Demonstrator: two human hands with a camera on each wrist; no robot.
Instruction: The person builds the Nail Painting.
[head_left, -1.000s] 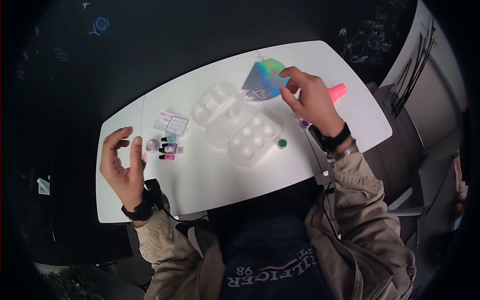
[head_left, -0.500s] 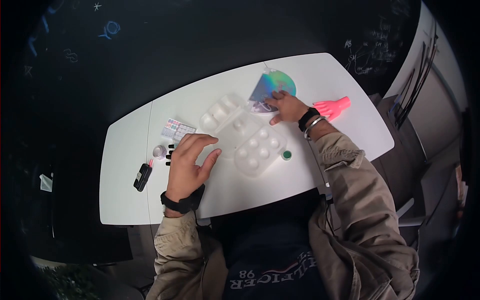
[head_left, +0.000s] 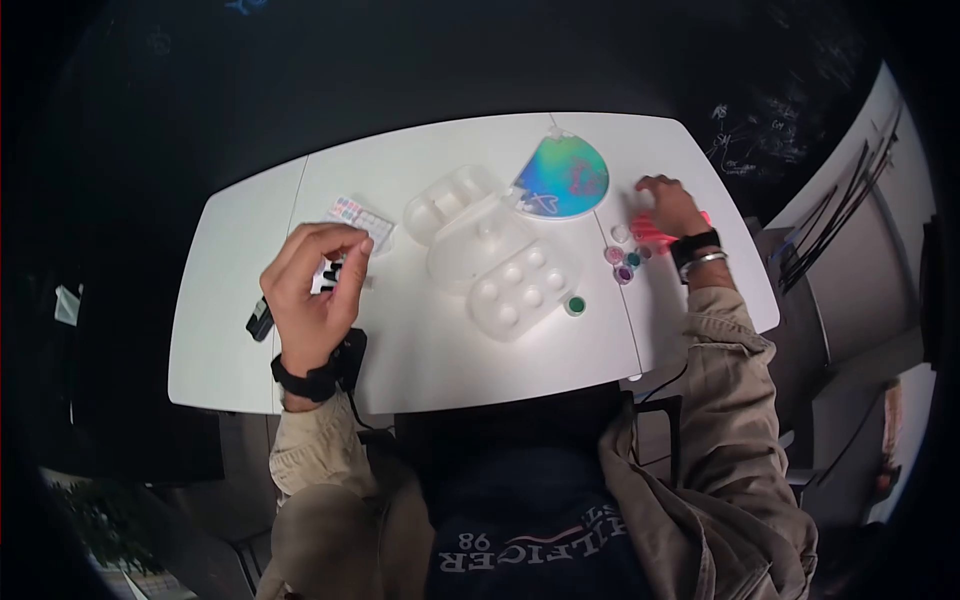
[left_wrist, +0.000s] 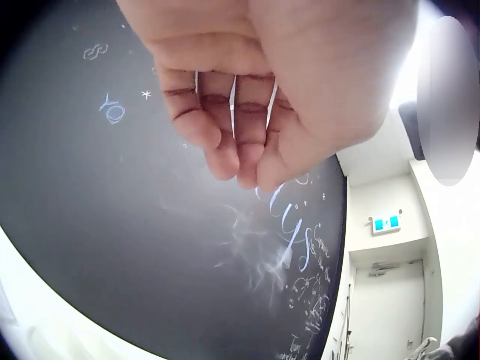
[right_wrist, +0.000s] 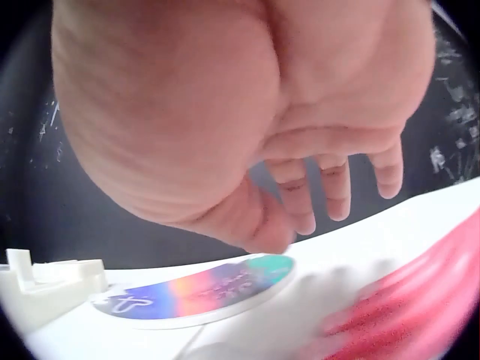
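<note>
In the head view my left hand (head_left: 316, 295) is raised over the left part of the table, fingers loosely bent, holding nothing. Its palm and relaxed fingers (left_wrist: 225, 142) show in the left wrist view. My right hand (head_left: 672, 208) hovers over the pink hand-shaped object (head_left: 652, 234) on the right. In the right wrist view, fingers (right_wrist: 335, 187) hang down above the table with nothing between them, and the pink object (right_wrist: 420, 300) lies below. A shiny blue-green fan-shaped piece (head_left: 566, 178) lies left of my right hand, beside the white moulded tray (head_left: 480, 245).
Several small pots (head_left: 624, 273) stand near the pink object. A green pot (head_left: 575, 305) is right of the tray. A card of coloured spots (head_left: 362, 222), small black-capped bottles (head_left: 331, 272) and a black device (head_left: 260, 320) lie on the left of the table (head_left: 480, 385).
My right hand has left the fan-shaped piece and moved right, over the pink object. My left hand first moved right, then slightly back left. The camera view has shifted.
</note>
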